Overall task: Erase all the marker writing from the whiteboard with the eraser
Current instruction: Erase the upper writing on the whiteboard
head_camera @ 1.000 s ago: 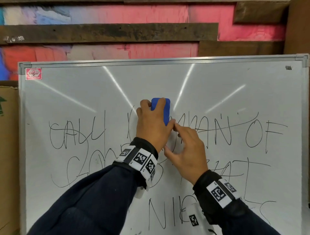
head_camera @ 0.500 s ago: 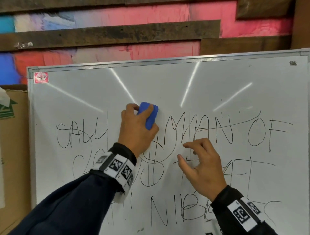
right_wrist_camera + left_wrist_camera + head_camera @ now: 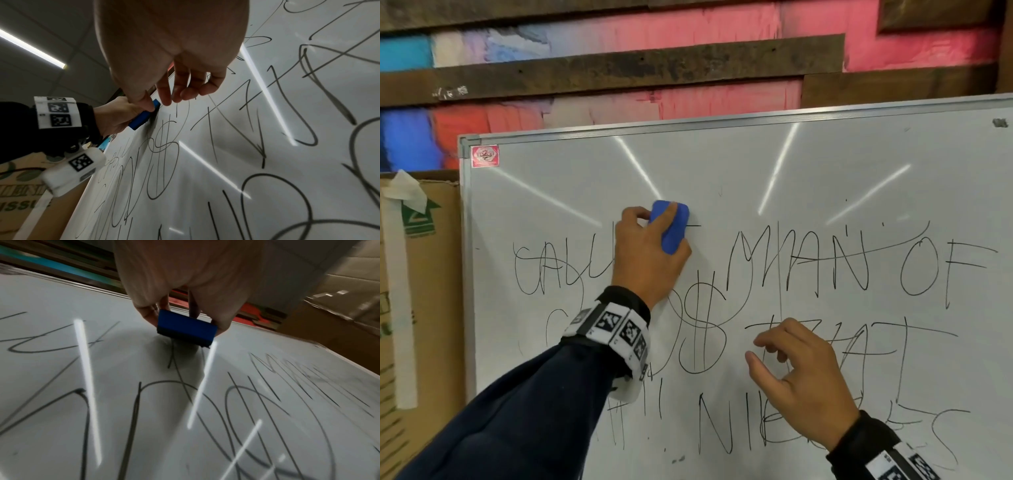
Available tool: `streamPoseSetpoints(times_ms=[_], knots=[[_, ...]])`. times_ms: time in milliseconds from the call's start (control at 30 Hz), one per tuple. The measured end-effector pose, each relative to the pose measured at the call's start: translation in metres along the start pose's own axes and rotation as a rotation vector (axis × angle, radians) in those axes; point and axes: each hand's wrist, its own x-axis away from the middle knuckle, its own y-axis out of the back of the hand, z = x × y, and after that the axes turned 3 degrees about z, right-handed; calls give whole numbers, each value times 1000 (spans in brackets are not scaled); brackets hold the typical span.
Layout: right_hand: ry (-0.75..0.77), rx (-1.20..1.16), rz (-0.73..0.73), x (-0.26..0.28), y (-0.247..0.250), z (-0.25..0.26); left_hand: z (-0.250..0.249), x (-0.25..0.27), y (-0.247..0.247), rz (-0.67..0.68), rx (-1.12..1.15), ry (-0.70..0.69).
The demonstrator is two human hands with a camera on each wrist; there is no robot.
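Observation:
The whiteboard [image 3: 722, 164] stands upright, with black marker writing [image 3: 852, 260] scrawled across its middle and lower part. My left hand [image 3: 654, 240] grips a blue eraser [image 3: 671, 228] and presses it flat on the board in the top row of writing, between "CALL" and "MAN". The left wrist view shows the eraser [image 3: 186, 328] pinched between thumb and fingers, its felt on the board. My right hand [image 3: 763, 349] hovers lower right of it, in front of the second row. Its fingers [image 3: 174, 97] are loosely curled and hold nothing.
A cardboard box [image 3: 417, 274] stands against the board's left edge. Behind the board is a painted wall with dark wooden planks [image 3: 619, 68]. A red sticker [image 3: 485, 156] marks the board's top left corner. The board's upper third bears no writing.
My left hand has slid the eraser leftward along the top row. My right hand has come away from the left hand and dropped down to the right.

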Motion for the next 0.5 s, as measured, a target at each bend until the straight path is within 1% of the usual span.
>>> streamPoseSetpoints(times_ms=[33, 67, 100, 167, 200, 233, 300, 333, 367, 433, 467, 500], knots=[[2, -10, -5, -1, -1, 1, 3, -4, 3, -36, 26, 43], [2, -13, -8, -2, -1, 1, 6, -5, 3, -43, 34, 48], [-2, -12, -3, -3, -2, 2, 5, -2, 3, -15, 23, 20], [-9, -13, 9, -6, -5, 4, 2, 9, 1, 78, -44, -87], [-11, -18, 11, -9, -7, 5, 4, 11, -1, 95, -60, -125], [-8, -21, 15, -11, -9, 6, 6, 11, 0, 83, -58, -117], [6, -17, 24, -15, -11, 10, 12, 6, 3, 2, -4, -20], [13, -11, 26, -16, -12, 11, 15, 5, 3, -25, 17, 6], [15, -9, 29, -18, -13, 12, 15, 6, 3, -15, 13, -9], [14, -17, 35, -19, -14, 13, 12, 12, 2, 54, -55, -103], [14, -22, 36, -20, -15, 13, 14, 12, 2, 60, -76, -126], [14, -24, 39, -20, -16, 13, 16, 9, 4, 37, -69, -100]])
